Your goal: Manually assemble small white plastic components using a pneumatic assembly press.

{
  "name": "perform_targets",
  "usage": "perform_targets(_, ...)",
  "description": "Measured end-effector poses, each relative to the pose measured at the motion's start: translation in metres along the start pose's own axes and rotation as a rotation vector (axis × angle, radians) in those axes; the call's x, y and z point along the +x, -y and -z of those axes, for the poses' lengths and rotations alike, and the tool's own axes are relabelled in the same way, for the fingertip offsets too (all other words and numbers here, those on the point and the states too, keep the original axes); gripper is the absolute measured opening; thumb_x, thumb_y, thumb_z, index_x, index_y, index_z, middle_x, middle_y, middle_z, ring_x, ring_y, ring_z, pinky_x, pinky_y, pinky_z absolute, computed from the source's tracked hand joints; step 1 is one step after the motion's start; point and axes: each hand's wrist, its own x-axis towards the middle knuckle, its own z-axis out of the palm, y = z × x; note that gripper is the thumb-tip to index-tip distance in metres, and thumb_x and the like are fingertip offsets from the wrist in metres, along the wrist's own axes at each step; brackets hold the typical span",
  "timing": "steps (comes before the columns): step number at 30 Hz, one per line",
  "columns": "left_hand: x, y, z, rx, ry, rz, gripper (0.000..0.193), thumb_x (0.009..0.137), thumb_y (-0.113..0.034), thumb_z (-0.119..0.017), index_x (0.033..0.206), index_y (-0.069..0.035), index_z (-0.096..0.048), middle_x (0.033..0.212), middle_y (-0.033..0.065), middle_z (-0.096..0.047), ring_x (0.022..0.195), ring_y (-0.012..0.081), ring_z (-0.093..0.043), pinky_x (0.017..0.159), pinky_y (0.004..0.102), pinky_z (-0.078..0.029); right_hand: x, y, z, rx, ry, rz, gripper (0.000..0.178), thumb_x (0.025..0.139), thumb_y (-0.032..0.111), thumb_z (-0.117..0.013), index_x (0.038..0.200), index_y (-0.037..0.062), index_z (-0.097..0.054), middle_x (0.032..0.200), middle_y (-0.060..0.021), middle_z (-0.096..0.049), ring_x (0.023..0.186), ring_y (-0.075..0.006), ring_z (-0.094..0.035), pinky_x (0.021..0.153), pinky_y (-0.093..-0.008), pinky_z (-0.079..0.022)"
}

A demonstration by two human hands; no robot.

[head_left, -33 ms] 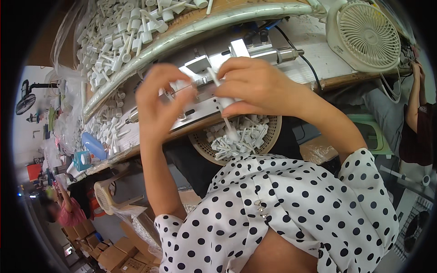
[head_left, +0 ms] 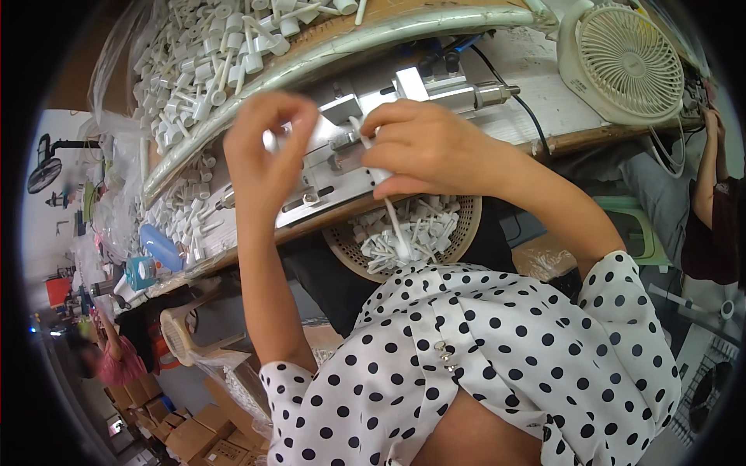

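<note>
My right hand (head_left: 431, 151) has its fingers closed around a white stemmed plastic piece (head_left: 365, 132), whose rod end sticks out above the fingertips at a metal fixture (head_left: 338, 109). Blur softens my left hand (head_left: 268, 147), raised at the fixture's left side with thumb and fingers curled together. White material (head_left: 320, 136) shows at its fingertips, its shape smeared. Under my right hand, a white cap with a long stem (head_left: 399, 233) is over the round beige basket (head_left: 336, 247), which sits by my lap holding many similar pieces.
A big heap of white stemmed caps (head_left: 186, 85) lies behind a plastic-wrapped curved rim (head_left: 373, 39). More caps (head_left: 183, 221) lie at the left by a blue bottle-like object (head_left: 161, 247). A white fan (head_left: 625, 62) stands at right, near a black cable (head_left: 513, 85). Other people sit on both sides.
My left hand has drawn slightly up and left, uncovering more of the fixture. The stemmed cap beneath my right hand is lower over the basket. My right hand has barely moved.
</note>
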Motion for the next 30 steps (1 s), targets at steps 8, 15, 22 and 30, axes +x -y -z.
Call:
perform_targets(8, 0.081, 0.047, -0.020, 0.713, -0.120, -0.100, 0.021, 0.077, -0.019, -0.058, 0.091, -0.004, -0.062, 0.085, 0.0166, -0.055, 0.077, 0.0325, -0.056, 0.067, 0.0417, -0.046, 0.010, -0.002, -0.028, -0.198, 0.250, -0.014, 0.028, 0.059, 0.022, -0.070, 0.068, 0.0060, -0.050, 0.072, -0.0067, -0.054, 0.077, -0.0224, -0.055, 0.069, -0.0324, -0.045)
perform_targets(15, 0.072, 0.032, -0.013, 0.690, -0.216, -0.127, 0.014, 0.077, -0.011, -0.055, 0.089, -0.005, -0.058, 0.084, 0.0134, -0.055, 0.072, 0.0281, -0.056, 0.063, 0.0373, -0.044, 0.035, -0.024, 0.003, 0.024, 0.130, -0.141, 0.030, 0.067, 0.029, -0.069, 0.080, 0.0064, -0.056, 0.072, -0.0085, -0.058, 0.073, -0.0280, -0.058, 0.062, -0.0369, -0.046)
perform_targets(22, -0.028, -0.024, -0.003, 0.054, -0.053, 0.165, 0.018, 0.075, 0.000, -0.059, 0.093, -0.003, -0.056, 0.086, 0.0037, -0.055, 0.065, 0.0068, -0.046, 0.056, 0.0204, -0.039, 0.055, -0.136, 0.042, -0.658, 0.114, -0.129, 0.010, 0.076, 0.009, -0.051, 0.077, 0.0025, -0.058, 0.083, -0.0125, -0.058, 0.077, -0.0315, -0.057, 0.068, -0.0382, -0.047)
perform_targets(30, -0.073, -0.024, -0.056, 0.136, -0.057, 0.121, 0.020, 0.072, -0.005, -0.066, 0.091, 0.001, -0.061, 0.100, 0.0103, -0.056, 0.067, 0.0152, -0.054, 0.056, 0.0253, -0.044, 0.059, -0.124, 0.052, -0.630, 0.193, -0.115, 0.009, 0.076, 0.009, -0.051, 0.077, 0.0032, -0.058, 0.084, -0.0124, -0.058, 0.079, -0.0295, -0.057, 0.069, -0.0380, -0.047)
